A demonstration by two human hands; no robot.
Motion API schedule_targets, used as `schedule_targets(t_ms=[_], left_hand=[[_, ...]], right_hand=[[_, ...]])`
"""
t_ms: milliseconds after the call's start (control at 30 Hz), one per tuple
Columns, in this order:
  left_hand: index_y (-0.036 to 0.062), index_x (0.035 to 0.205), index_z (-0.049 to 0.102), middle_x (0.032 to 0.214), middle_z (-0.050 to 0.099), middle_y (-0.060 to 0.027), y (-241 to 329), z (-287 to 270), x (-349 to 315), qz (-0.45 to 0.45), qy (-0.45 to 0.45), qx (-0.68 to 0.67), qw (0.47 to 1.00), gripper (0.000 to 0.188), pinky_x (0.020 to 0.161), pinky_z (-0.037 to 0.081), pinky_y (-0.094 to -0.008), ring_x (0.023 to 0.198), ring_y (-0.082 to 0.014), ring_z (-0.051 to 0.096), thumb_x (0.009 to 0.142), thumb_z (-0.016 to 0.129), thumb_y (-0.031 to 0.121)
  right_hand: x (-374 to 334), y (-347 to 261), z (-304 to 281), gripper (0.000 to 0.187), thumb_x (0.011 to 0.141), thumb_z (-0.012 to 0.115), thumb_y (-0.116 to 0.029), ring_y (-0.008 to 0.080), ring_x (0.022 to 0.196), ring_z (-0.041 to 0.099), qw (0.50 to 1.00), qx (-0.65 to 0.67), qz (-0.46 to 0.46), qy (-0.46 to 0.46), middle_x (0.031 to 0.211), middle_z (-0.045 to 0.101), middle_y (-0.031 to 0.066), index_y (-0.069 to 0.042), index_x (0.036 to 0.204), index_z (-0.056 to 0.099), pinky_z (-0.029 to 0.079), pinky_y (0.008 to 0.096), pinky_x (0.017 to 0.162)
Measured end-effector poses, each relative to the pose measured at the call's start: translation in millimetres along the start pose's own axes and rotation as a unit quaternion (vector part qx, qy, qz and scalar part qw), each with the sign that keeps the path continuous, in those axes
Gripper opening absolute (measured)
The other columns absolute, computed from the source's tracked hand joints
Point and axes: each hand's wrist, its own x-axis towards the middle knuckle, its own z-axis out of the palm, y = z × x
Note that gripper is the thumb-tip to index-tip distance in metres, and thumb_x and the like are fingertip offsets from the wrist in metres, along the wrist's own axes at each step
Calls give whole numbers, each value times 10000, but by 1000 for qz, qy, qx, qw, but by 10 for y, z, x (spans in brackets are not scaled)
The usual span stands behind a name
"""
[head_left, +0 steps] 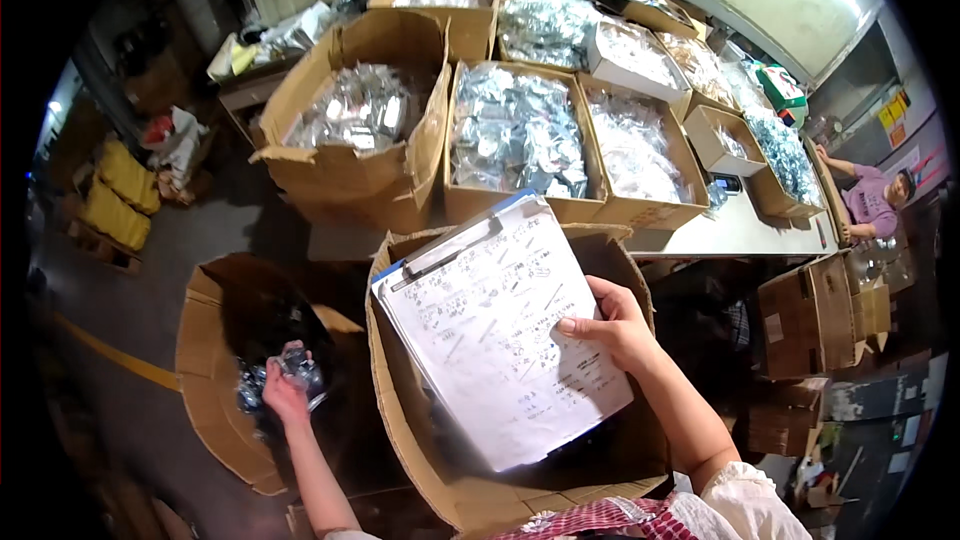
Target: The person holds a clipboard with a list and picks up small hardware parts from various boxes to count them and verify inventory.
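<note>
My right hand (612, 328) grips a clipboard (440, 262) by its right edge, thumb on top of the handwritten sheets (510, 340) clipped to it. The clipboard is tilted over an open cardboard box (405, 440) in front of me and hides most of its inside. Lower left, my left hand (287, 385) reaches into a second open cardboard box (215, 380). Its fingers are closed on a clear plastic bag (303, 368) with dark, shiny contents I cannot make out. More such bags lie under and beside the hand, partly in shadow.
A table (740, 225) ahead carries several cardboard boxes of bagged small parts, including a middle box (520, 130) and a tall box (350, 155). Yellow sacks (120, 200) lie on a pallet at the left. Another person (870, 200) is at the far right, near stacked cartons (810, 320).
</note>
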Motion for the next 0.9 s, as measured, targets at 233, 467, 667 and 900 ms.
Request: schedule_targets(t_ms=[233,467,667,900], left_hand=[[32,1084,579,968,626,-105,1094,1162,-654,-65,-127,-24,989,252,586,568,-380,870,-273,612,926,454,183],[88,1067,592,780,618,-74,321,3229,-1425,-223,-196,142,944,431,408,434,-234,567,-171,575,985,467,493],[19,1093,655,968,694,-78,-1151,4383,-2217,-294,-357,303,833,408,797,518,-270,897,-143,650,961,566,394],[24,1050,665,985,640,-9,-3018,5360,-2804,-247,-459,476,709,275,825,454,-260,907,-104,578,854,720,209]], right_hand=[[-609,-365,-193,507,753,769,-19,164,930,660,986,151,-67,-19,1055,682,127,58,1209,562,514,299,863],[-1720,-495,-1233,465,758,764,-38,153,876,664,970,207,-121,33,1015,687,117,47,1176,579,520,282,829],[-2819,-62,-2524,475,783,730,-27,157,950,649,957,215,-137,142,1087,668,115,49,1219,558,510,286,860],[-3926,497,-3723,415,784,668,46,209,938,667,898,263,-153,316,1073,665,165,78,1179,544,543,329,863]])
